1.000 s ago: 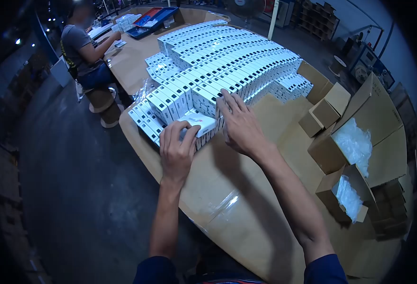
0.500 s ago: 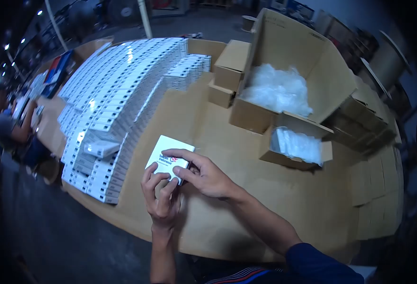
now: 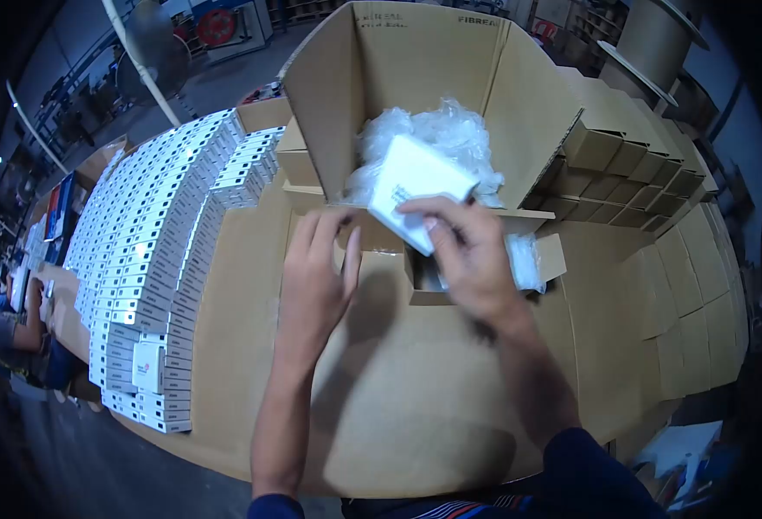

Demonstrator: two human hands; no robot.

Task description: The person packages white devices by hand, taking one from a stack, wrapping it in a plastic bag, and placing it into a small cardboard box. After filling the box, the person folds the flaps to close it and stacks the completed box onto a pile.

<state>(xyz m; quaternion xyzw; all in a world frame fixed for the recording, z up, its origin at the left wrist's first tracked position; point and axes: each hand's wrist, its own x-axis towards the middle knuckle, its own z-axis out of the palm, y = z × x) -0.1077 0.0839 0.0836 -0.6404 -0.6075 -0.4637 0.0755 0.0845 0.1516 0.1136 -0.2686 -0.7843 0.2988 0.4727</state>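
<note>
My right hand (image 3: 467, 251) grips a flat white box (image 3: 416, 182) by its near edge, thumb on the printed face. The box is tilted and raised in front of the large carton (image 3: 528, 112). Beside it on the left, my left hand (image 3: 316, 259) is raised with thumb and fingers apart, holding nothing. Below the held box stands a small open carton (image 3: 433, 297), partly hidden by my right hand. Clear plastic-wrapped pieces (image 3: 526, 264) show at its right side.
Rows of stacked white boxes (image 3: 160, 233) fill the table's left side. Crumpled clear plastic (image 3: 424, 130) lies inside the large carton. Folded brown cartons (image 3: 623, 164) are piled at the right. A seated person (image 3: 31, 324) is at the far left. Brown sheeting (image 3: 416, 389) covers the table.
The white box has gone from between both hands up and right toward the cartons, in my right hand alone. My left hand has let go of it. The view has swung right.
</note>
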